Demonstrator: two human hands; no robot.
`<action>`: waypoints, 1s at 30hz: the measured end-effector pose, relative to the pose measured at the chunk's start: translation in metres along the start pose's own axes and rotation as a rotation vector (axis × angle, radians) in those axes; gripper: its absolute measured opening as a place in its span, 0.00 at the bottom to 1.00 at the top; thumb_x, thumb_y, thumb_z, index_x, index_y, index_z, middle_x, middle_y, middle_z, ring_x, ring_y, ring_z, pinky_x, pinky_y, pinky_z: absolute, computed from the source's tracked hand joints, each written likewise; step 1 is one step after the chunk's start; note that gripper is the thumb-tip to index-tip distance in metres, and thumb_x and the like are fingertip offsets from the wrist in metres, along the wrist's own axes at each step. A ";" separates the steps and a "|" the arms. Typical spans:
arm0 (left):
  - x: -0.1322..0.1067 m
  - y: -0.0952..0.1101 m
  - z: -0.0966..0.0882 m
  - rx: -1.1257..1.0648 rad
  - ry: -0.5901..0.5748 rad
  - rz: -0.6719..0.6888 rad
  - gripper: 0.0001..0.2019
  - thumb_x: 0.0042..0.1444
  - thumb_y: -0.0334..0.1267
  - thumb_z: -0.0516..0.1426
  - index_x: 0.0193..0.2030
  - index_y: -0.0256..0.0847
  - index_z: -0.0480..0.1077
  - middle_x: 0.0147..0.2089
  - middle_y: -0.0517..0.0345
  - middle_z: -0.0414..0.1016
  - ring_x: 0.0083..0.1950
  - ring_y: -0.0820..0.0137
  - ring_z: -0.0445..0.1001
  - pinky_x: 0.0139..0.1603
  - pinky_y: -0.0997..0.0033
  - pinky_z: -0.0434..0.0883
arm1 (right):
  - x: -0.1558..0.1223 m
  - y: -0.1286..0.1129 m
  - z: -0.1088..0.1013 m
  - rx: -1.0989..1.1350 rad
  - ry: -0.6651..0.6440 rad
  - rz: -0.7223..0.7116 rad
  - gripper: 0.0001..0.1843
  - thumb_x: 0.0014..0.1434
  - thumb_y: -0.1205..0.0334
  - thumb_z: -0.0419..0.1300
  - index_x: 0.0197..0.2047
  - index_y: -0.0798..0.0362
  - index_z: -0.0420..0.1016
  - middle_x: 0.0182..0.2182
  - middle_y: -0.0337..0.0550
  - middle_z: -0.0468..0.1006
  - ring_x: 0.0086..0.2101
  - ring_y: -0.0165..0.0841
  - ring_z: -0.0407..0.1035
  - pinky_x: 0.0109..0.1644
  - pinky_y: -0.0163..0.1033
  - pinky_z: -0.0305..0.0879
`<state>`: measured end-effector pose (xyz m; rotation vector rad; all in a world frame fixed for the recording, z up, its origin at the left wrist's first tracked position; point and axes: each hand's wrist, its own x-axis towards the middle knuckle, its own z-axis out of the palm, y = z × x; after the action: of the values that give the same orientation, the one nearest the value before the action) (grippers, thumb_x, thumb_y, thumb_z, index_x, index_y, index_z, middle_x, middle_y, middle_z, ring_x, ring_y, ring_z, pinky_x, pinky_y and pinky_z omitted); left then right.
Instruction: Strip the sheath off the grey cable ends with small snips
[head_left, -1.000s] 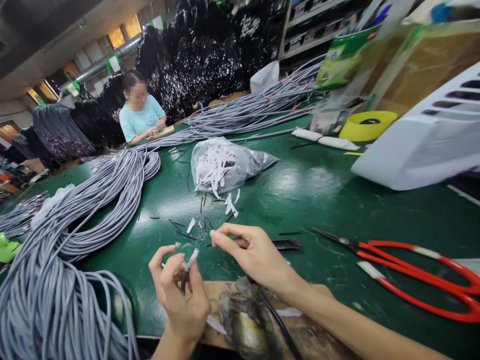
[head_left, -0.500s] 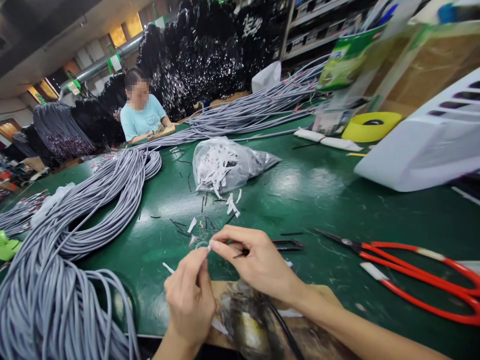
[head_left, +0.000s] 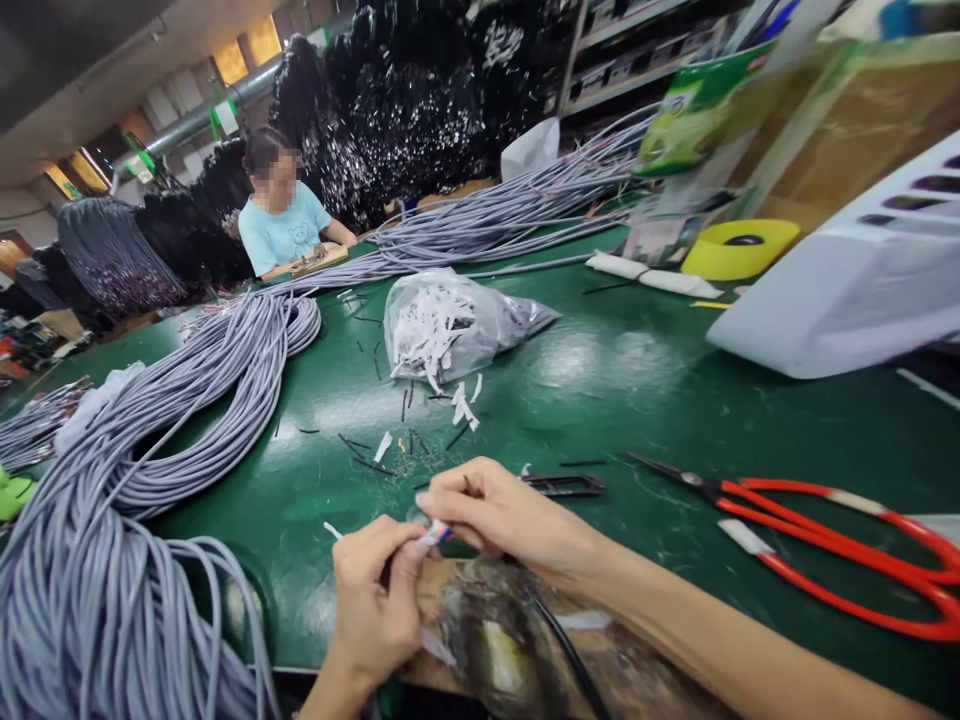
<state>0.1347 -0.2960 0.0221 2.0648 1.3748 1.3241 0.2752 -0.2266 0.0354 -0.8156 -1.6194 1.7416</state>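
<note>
My left hand [head_left: 375, 590] and my right hand [head_left: 495, 512] meet low in the middle, over the near edge of the green table [head_left: 645, 390]. Both pinch a small white label [head_left: 433, 535] wrapped at the end of a thin cable, fingers closed on it. A black cable [head_left: 559, 640] runs under my right forearm across a worn wooden board [head_left: 487, 650]. A clear bag of white labels [head_left: 450, 325] lies beyond my hands, with loose labels spilled in front of it.
Red-handled scissors [head_left: 825, 540] lie at the right. Black tweezers [head_left: 562, 485] rest behind my right hand. Big bundles of grey cable [head_left: 150, 440] fill the left. A white appliance [head_left: 847, 280] and yellow tape roll [head_left: 739, 245] stand at the right. Another person [head_left: 281, 215] works across the table.
My hands came together from apart and moved lower, toward the board. The white label held by my left hand is now pinched between both hands.
</note>
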 end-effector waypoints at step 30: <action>-0.006 -0.005 -0.010 -0.062 -0.102 -0.195 0.10 0.59 0.34 0.49 0.35 0.37 0.71 0.23 0.57 0.70 0.22 0.73 0.68 0.22 0.77 0.65 | -0.005 -0.005 -0.013 -0.604 0.164 -0.565 0.13 0.53 0.71 0.50 0.19 0.54 0.64 0.18 0.37 0.66 0.21 0.27 0.59 0.25 0.31 0.54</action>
<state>0.1227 -0.3010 0.0204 1.8770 1.4303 1.1508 0.2881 -0.2221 0.0397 -0.6428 -2.0349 0.7831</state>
